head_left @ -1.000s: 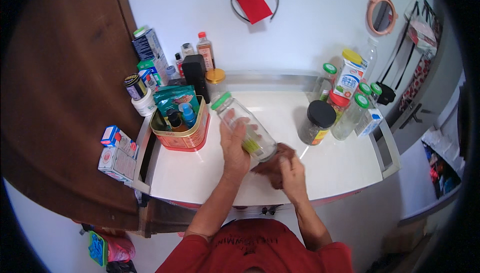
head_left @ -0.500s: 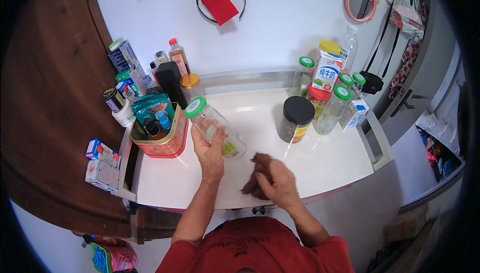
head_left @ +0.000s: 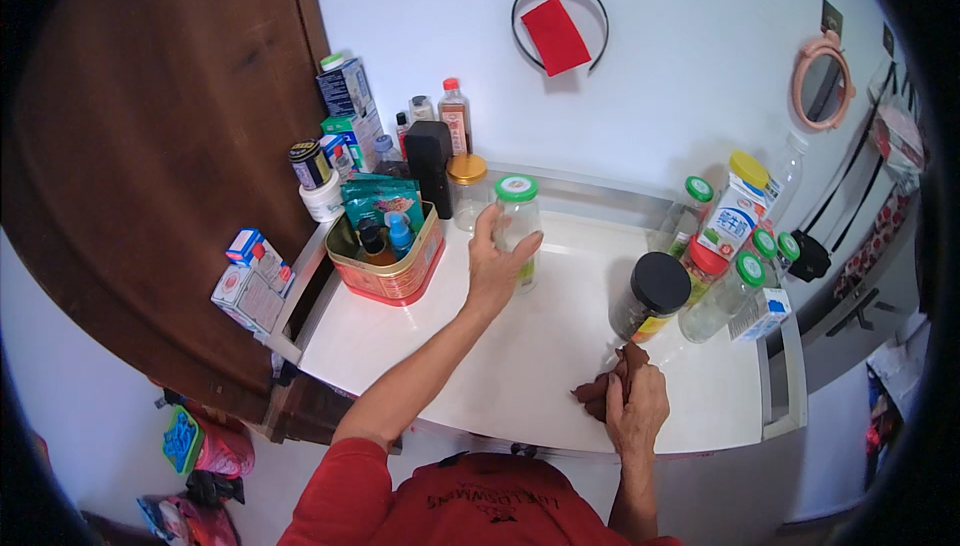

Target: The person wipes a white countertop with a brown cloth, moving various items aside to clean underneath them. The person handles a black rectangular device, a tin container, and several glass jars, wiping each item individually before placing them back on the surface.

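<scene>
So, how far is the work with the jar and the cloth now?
The clear jar with the green lid stands upright on the white tabletop, gripped by the left hand. The right hand presses the brown cloth onto the tabletop. The other jars look untouched.

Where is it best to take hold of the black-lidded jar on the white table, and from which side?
Probably around the glass body of the black-lidded jar, just under the wide lid. Come from the front-left: it stands upright, that side is open table, while green-lidded bottles crowd its right and the right hand with a brown cloth lies in front.
</scene>
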Available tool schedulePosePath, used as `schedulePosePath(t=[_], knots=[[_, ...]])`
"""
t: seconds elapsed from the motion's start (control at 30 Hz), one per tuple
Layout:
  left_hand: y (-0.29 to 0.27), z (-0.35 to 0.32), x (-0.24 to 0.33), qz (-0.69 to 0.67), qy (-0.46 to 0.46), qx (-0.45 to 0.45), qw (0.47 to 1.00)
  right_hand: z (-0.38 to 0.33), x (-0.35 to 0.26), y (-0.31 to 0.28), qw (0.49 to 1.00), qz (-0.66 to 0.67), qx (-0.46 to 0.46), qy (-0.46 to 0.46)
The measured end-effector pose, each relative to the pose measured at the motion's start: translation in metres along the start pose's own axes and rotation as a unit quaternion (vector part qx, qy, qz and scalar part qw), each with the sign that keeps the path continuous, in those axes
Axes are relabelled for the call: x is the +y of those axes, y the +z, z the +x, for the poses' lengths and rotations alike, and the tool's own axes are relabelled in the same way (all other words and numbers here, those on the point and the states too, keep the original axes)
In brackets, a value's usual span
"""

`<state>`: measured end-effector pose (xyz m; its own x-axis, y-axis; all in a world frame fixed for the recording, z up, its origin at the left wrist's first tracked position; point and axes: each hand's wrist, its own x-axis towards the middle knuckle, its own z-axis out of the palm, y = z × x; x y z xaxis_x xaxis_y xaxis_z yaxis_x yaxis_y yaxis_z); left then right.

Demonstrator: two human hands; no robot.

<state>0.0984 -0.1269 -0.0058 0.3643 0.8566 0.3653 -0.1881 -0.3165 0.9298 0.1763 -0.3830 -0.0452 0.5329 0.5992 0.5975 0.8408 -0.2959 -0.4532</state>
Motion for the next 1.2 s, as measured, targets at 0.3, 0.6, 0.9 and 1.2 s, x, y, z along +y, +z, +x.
schedulePosePath(t=[0.3, 0.6, 0.9, 1.2], knots=[[0.008, 0.067, -0.005, 0.260, 0.085, 0.009, 0.962, 0.001, 0.008, 0.002, 1.000, 0.014, -0.025, -0.008], [0.017, 0.090, -0.013, 0.453, 0.135, 0.069, 0.878, 0.000, 0.012, 0.006, 0.999, 0.028, 0.007, -0.015], [0.007, 0.098, -0.018, 0.505, 0.192, 0.079, 0.838, 0.001, 0.009, 0.003, 1.000, 0.027, 0.000, -0.003], [0.002, 0.103, -0.040, 0.510, 0.272, 0.109, 0.809, 0.001, 0.011, 0.003, 1.000, 0.016, -0.008, 0.003]])
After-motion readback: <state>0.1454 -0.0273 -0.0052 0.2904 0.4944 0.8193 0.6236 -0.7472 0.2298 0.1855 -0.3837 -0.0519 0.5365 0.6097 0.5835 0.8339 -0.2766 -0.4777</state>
